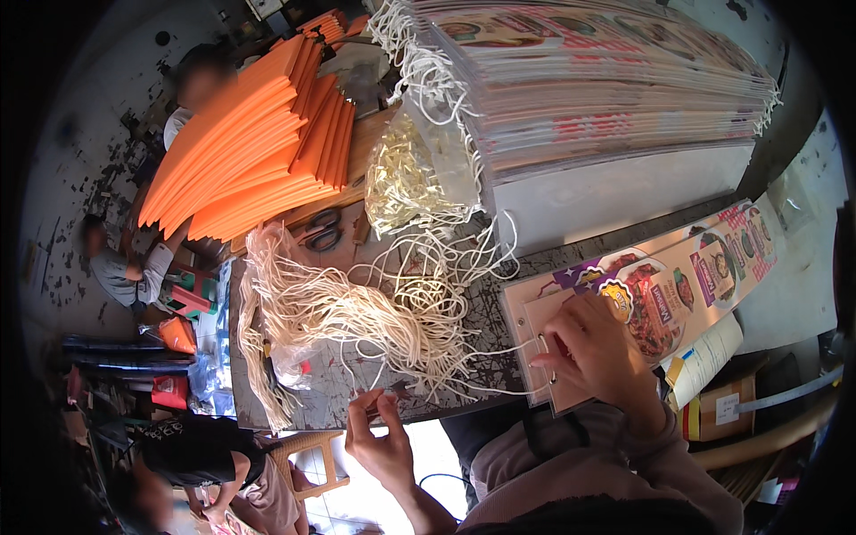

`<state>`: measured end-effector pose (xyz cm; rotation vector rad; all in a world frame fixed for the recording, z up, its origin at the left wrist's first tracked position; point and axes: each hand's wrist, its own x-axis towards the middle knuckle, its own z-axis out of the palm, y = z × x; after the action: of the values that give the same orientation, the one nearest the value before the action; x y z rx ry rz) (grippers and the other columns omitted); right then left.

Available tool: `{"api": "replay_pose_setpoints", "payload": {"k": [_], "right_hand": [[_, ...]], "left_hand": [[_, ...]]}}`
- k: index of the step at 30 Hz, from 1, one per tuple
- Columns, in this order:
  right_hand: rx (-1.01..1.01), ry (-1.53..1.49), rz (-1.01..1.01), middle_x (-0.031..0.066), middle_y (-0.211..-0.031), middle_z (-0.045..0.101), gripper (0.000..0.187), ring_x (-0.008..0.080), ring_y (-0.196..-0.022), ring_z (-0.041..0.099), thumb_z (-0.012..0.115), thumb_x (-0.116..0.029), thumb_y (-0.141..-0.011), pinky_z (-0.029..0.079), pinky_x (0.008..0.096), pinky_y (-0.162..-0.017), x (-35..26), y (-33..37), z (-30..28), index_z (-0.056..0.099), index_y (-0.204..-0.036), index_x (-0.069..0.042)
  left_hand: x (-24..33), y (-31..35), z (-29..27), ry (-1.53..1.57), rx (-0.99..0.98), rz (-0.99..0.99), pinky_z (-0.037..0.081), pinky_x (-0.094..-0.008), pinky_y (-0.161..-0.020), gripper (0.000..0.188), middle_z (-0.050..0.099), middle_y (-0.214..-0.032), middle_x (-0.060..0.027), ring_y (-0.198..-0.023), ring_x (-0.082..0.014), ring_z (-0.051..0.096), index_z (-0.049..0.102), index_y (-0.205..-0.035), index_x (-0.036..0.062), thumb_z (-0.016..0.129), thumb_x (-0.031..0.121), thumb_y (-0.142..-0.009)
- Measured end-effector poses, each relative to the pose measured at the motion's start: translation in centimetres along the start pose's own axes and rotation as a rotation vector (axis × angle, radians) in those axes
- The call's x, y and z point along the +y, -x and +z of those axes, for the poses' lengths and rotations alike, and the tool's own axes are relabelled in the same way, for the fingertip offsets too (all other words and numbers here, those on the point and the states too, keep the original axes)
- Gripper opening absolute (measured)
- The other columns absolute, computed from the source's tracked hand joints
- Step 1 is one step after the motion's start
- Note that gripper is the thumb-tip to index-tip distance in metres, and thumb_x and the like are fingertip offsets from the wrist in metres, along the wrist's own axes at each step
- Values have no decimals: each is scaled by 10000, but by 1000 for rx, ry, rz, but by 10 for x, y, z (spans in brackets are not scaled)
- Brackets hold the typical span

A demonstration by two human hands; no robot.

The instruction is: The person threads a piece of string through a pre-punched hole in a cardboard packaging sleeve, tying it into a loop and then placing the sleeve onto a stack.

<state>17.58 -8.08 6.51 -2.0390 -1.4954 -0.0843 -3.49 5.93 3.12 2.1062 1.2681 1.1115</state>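
Note:
A long laminated printed sheet [704,259] with food pictures lies slantwise at the table's right front, metal eyelets along its near left end. My right hand [593,348] rests over that end, its fingers closed around white cord by the eyelets. Two strands run left from there into a large tangled bundle of white cords [374,308]. My left hand [382,437] is raised at the table's front edge, thumb and fingertips pinched at a cord coming down from the bundle. The exact grip at those fingertips is small and hard to make out.
Behind the sheet stands a tall stack of similar corded sheets [615,107]. A bag of small gold clips [406,169], black scissors [323,230] and a pile of orange folded sheets [259,143] lie farther back. Several people sit to the left, one near a plastic stool [312,464].

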Motion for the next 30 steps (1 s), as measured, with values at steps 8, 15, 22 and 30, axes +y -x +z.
{"api": "replay_pose_setpoints", "payload": {"k": [8, 15, 22, 30], "right_hand": [[-34, 49, -380, 15, -922, 508, 203, 137, -871, 517, 585, -157, -752, 383, 309, -765, -66, 3, 74, 580, -929, -55], [17, 72, -371, 23, -981, 514, 284, 135, -868, 497, 580, -173, -755, 387, 299, -739, -65, 2, 103, 584, -1018, -65], [50, -198, -382, 32, -949, 551, 310, 170, -834, 536, 628, -152, -728, 412, 303, -724, -69, 2, 63, 610, -1027, -73], [403, -515, -109, 95, -799, 603, 261, 208, -634, 586, 733, 5, -670, 464, 266, -533, -59, 3, -8, 616, -903, -5]], "left_hand": [[-2, -20, 19, -77, -271, 96, 477, -374, -709, 239, 569, -939, -123, -864, -280, 589, 631, -975, 60, 679, 52, -741], [-5, -19, 17, 28, -238, 53, 481, -326, -677, 129, 607, -828, -117, -763, -246, 614, 652, -858, 27, 656, -13, -736], [15, -16, 10, 304, -165, 11, 473, -284, -653, 95, 620, -795, -93, -710, -184, 600, 635, -824, 5, 633, -45, -743], [88, -13, 14, 880, -443, 327, 504, -265, -669, 165, 634, -821, -125, -752, -188, 636, 618, -873, -7, 692, -17, -727]]}}
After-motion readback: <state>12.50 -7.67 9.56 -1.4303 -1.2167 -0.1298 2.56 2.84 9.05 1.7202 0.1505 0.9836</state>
